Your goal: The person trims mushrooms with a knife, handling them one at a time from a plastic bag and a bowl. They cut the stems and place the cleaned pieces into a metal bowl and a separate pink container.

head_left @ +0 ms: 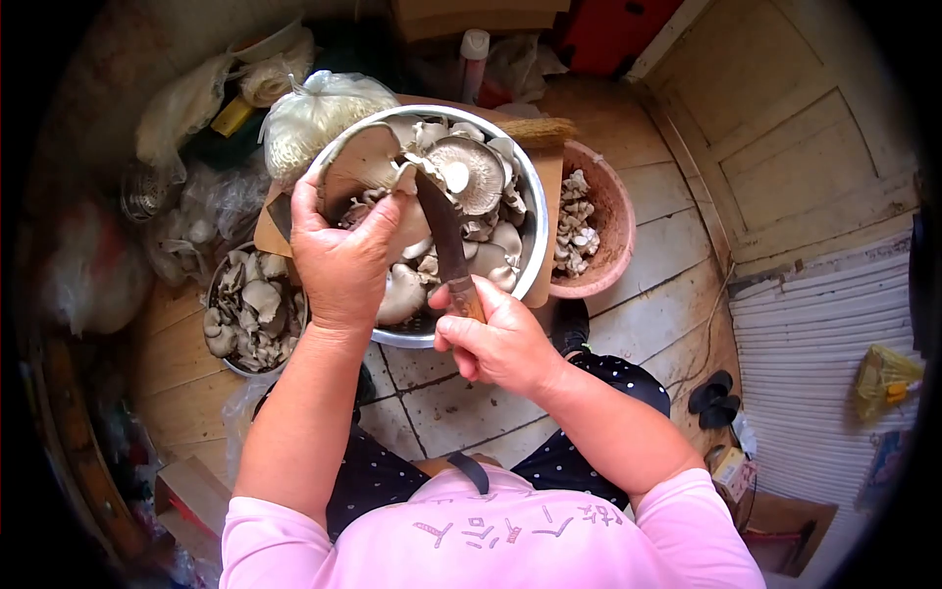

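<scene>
My left hand (339, 250) grips a large oyster mushroom (365, 157) by its stem end, its broad pale cap spread over the left part of a round metal basin (541, 231). My right hand (502, 339) is closed round the wooden handle of a knife (446, 231) with a dark curved blade. The blade points up and away from me, its tip right at the mushroom's stem beside my left thumb. More oyster mushrooms (469, 175) fill the basin below, some showing their gills.
Right of the basin, a pink tub (620, 221) holds pale mushroom pieces (577, 226). At left stands a smaller metal bowl (231, 365) of mushrooms. Behind are a filled plastic bag (324, 113) and a spray can (474, 64). Cardboard (551, 187) lies under the basin.
</scene>
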`<control>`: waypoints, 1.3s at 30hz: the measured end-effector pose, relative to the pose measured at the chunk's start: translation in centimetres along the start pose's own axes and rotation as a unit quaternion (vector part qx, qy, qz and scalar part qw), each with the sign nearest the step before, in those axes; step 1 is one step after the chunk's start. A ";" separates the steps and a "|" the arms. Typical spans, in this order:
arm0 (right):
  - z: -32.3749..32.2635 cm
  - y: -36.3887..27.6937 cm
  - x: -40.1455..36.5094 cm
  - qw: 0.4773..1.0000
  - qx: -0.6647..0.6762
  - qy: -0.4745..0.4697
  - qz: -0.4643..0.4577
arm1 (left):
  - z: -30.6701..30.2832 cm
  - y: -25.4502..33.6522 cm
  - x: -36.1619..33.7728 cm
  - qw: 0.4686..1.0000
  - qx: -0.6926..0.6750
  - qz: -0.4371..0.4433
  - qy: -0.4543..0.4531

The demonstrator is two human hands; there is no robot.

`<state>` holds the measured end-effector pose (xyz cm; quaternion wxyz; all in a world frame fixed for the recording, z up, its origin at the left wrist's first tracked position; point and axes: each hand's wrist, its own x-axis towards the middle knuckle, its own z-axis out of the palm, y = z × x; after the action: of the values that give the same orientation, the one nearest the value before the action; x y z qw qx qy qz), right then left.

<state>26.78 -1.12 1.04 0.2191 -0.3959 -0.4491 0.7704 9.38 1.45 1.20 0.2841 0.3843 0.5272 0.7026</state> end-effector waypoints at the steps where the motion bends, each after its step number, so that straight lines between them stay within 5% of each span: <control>1: 0.2 0.1 0.1 1.000 0.014 0.002 0.003 | 0.4 0.0 -0.3 1.000 0.004 0.005 0.000; 10: 0.5 -1.0 0.8 0.997 0.006 0.073 0.010 | 1.9 -0.8 -2.2 0.998 0.046 0.023 -0.022; 16: 0.4 -0.6 0.4 0.995 0.060 0.076 0.003 | 1.3 -0.7 -1.1 0.998 0.029 -0.038 -0.027; 19: -0.1 -0.5 -0.3 0.991 0.104 0.083 0.015 | 0.3 -1.3 0.3 0.995 0.093 -0.019 0.033; 27: -1.0 -0.7 0.0 0.993 0.027 0.102 -0.056 | 0.3 0.0 0.4 0.996 0.049 -0.077 0.019; 29: -1.3 -0.7 0.4 0.990 0.024 0.118 -0.068 | -0.2 -1.0 0.7 0.935 0.326 0.141 0.005; 32: -1.1 -0.7 0.6 0.989 0.021 0.127 -0.067 | -0.1 -0.8 0.9 0.857 0.375 0.347 -0.074; 36: -1.1 -0.6 0.6 0.990 0.020 0.125 -0.066 | -0.1 -1.0 0.9 0.843 0.391 0.354 -0.109; 39: -1.1 -0.9 0.3 0.990 0.021 0.122 -0.070 | -0.6 -1.2 1.6 0.909 0.320 0.263 -0.044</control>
<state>27.48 0.13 1.34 0.3335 -0.4501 -0.4294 0.7084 8.00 2.75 0.35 -0.0265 0.6096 0.5904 0.5284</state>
